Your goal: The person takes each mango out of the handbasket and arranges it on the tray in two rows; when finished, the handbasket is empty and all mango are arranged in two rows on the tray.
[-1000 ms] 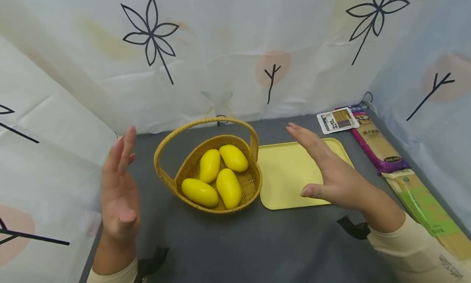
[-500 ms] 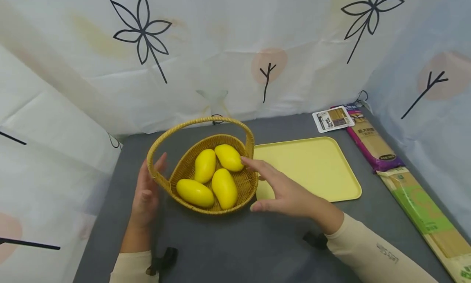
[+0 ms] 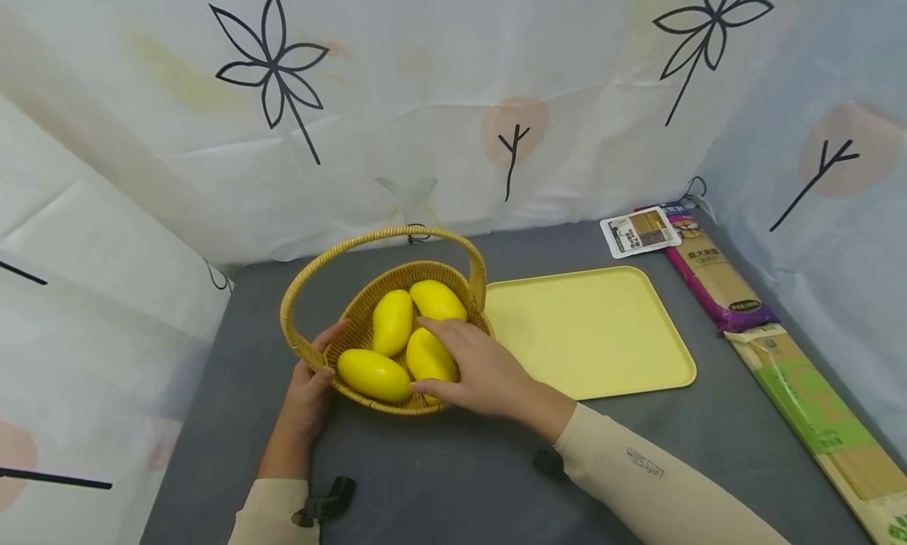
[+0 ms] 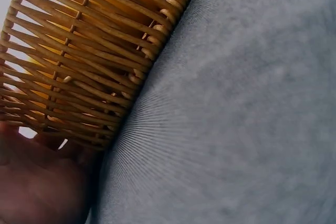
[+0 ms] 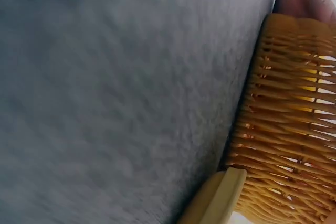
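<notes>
A wicker basket (image 3: 383,409) with a tall arched handle stands on the table, holding several yellow mangoes (image 3: 374,376). My left hand (image 3: 308,395) grips the basket's left side, the thumb over the rim near the handle's foot and the fingers around the outer wall. In the left wrist view, that hand (image 4: 42,177) is against the woven wall (image 4: 79,51). My right hand (image 3: 482,368) reaches in over the right rim, its thumb and fingers around the front right mango (image 3: 428,356), which it partly covers. The right wrist view shows mostly the basket's outer wall (image 5: 289,114).
A pale yellow tray (image 3: 588,332) lies right of the basket. Along the right edge are a purple noodle packet (image 3: 716,269), a green noodle packet (image 3: 815,403) and a small white packet (image 3: 640,232). Patterned white cloth (image 3: 425,96) hangs behind and at both sides.
Both hands, raised and apart at first, have moved inward to the basket. The left has taken hold of its side; the right has come left, past the tray, onto the front right mango.
</notes>
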Motion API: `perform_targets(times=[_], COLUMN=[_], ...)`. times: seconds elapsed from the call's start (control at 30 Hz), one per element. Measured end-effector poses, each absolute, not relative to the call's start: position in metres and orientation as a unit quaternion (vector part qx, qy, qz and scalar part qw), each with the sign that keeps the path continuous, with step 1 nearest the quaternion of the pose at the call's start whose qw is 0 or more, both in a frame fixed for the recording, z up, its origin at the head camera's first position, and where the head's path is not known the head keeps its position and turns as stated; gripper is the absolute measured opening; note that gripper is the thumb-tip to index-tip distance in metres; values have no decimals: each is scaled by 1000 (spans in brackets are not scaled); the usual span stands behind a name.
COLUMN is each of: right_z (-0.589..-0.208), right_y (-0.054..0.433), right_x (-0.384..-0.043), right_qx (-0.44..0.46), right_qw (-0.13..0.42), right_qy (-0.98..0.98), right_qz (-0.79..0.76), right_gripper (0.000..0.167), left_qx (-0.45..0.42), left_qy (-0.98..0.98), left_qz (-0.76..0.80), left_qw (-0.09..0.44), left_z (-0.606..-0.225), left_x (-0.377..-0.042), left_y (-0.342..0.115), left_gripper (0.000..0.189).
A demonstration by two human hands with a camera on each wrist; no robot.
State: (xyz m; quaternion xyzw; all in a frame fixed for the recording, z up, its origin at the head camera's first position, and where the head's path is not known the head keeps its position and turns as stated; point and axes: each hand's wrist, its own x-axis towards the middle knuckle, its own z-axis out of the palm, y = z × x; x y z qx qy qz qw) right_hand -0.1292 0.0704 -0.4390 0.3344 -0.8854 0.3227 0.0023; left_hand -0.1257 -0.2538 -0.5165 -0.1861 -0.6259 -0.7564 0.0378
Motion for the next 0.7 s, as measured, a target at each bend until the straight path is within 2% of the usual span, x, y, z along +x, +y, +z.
perform_targets(times=[0.37, 0.47, 0.7], right_z=[-437, -434, -430], right_y=[53, 52, 48], right_x=[-144, -145, -145], right_qx=[339, 327, 305], right_qw=[-33, -53, -88], right_qy=[-924, -928, -936], right_qz=[176, 168, 155], right_gripper=[78, 75, 82], left_qx=[-180, -174, -174], left_qy=[-647, -649, -648], left_qz=[-739, -739, -741], left_qw=[46, 44, 34], left_z=[-515, -515, -517], left_x=[-125, -125, -126], left_y=[-253, -252, -253], left_gripper=[60, 59, 61])
